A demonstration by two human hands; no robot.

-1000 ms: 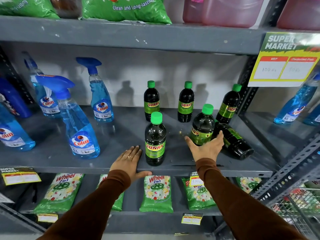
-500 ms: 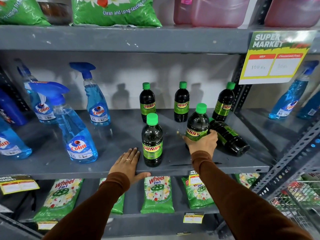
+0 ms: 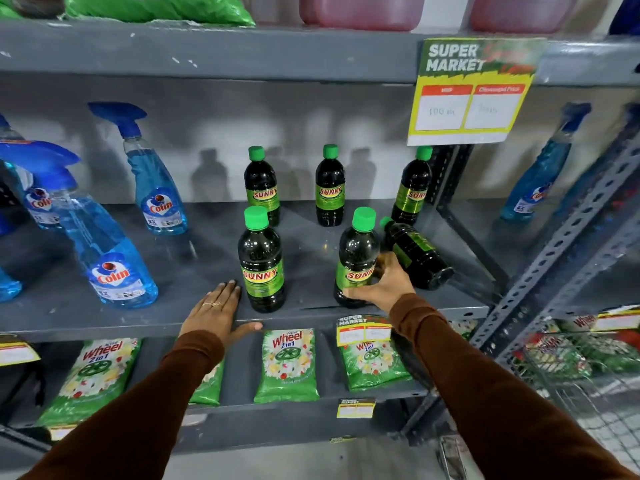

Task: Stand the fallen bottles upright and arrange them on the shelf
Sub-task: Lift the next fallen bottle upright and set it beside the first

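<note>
Several dark Sunny bottles with green caps stand on the grey shelf [image 3: 194, 271]. Three stand at the back [image 3: 262, 187], [image 3: 330, 187], [image 3: 412, 188]. One front bottle [image 3: 261, 261] stands upright just right of my left hand [image 3: 214, 311], which lies flat on the shelf's front edge, fingers apart. My right hand [image 3: 384, 284] is wrapped round the lower body of another upright front bottle [image 3: 356, 251]. Behind my right hand one fallen bottle [image 3: 419, 254] lies on its side, cap pointing back left.
Blue Colin spray bottles [image 3: 110, 258], [image 3: 156, 188] stand on the left of the shelf, another [image 3: 540, 174] in the bay to the right. A slotted upright post [image 3: 561, 251] bounds the right side. A price sign [image 3: 471, 95] hangs from the upper shelf. Green Wheel packets [image 3: 287, 365] lie below.
My right hand has brought the tilted bottle forward and set it upright near the front edge, still gripping it. My left hand has stayed flat on the shelf.
</note>
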